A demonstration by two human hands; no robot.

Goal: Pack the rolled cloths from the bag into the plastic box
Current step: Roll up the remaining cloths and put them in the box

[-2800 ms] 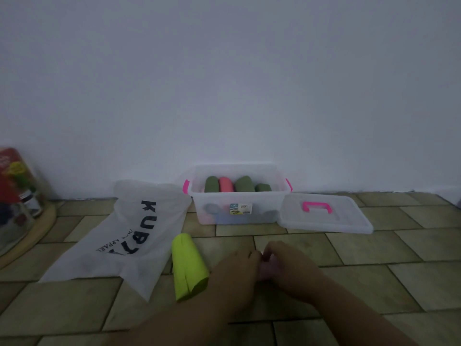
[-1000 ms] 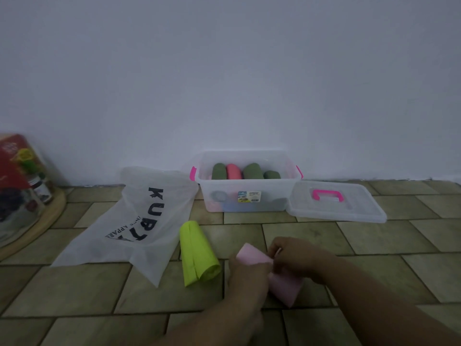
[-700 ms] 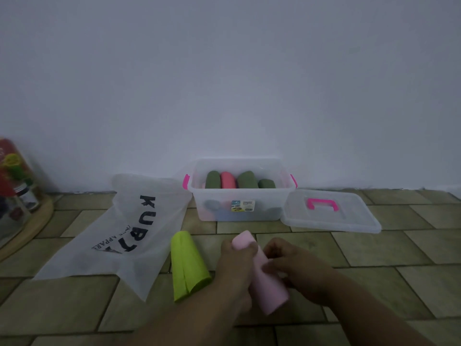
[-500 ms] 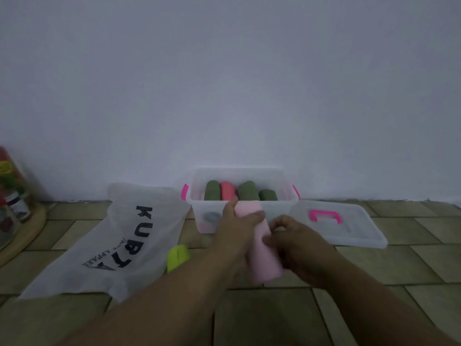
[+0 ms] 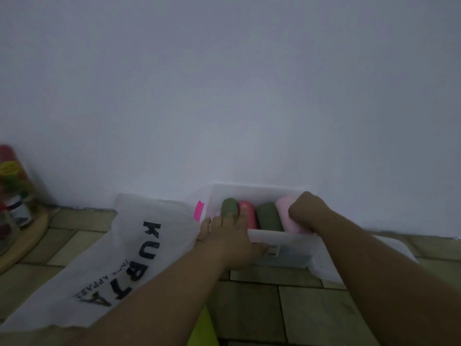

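Note:
The clear plastic box [image 5: 272,237] stands against the wall and holds two dark green rolls [image 5: 229,208], [image 5: 269,217] and a red roll [image 5: 249,217]. My right hand [image 5: 307,211] grips a pale pink rolled cloth [image 5: 284,214] at the box's right end, inside the rim. My left hand [image 5: 228,237] holds the box's front wall, with its fingers over the rim on the left green and red rolls and its thumb on the front. A yellow-green roll [image 5: 202,328] lies on the floor under my left forearm. The white bag [image 5: 112,258] lies flat to the left.
The box's clear lid [image 5: 326,267] lies on the tiled floor to the right, mostly under my right forearm. A pink latch [image 5: 198,211] sticks out at the box's left end. Jars stand on a round wooden tray [image 5: 23,242] at the far left.
Both hands lifted the pink roll off the floor and carried it forward. It now sits in the box's right end under my right hand, and my left hand has gone to the box's front wall.

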